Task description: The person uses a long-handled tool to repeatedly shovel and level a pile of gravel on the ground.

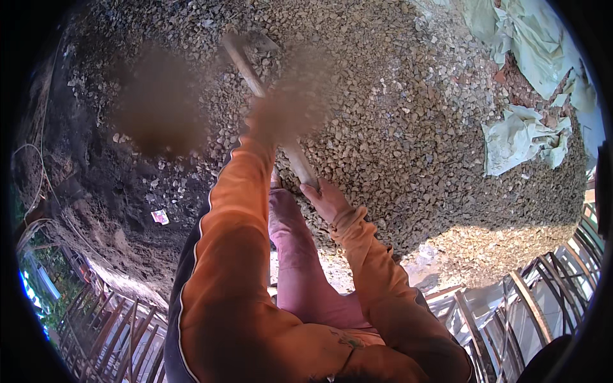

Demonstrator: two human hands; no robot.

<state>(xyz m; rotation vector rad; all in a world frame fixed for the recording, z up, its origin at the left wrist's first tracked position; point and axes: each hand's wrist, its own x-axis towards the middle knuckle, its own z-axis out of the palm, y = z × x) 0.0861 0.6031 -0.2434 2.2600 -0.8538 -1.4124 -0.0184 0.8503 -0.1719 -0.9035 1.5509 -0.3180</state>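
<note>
A hoe (299,165) with a pale wooden handle slants across the middle of the view. Its dark flat blade (260,41) lies against the gravel at the far end. My right hand (329,201) is closed round the near end of the handle. Farther along, my left hand (260,119) meets the handle with the arm stretched forward. A brown blurred spot veils much of that hand, so its fingers hardly show; the handle passes through where it grips.
Loose gravel (396,127) spreads under and around me. Dark soil (96,191) lies on the left, with a small pink-and-white packet (160,217). Torn pale sheeting (520,137) lies at right. Wooden sticks (533,306) line the near edge. Another blurred spot covers gravel at upper left.
</note>
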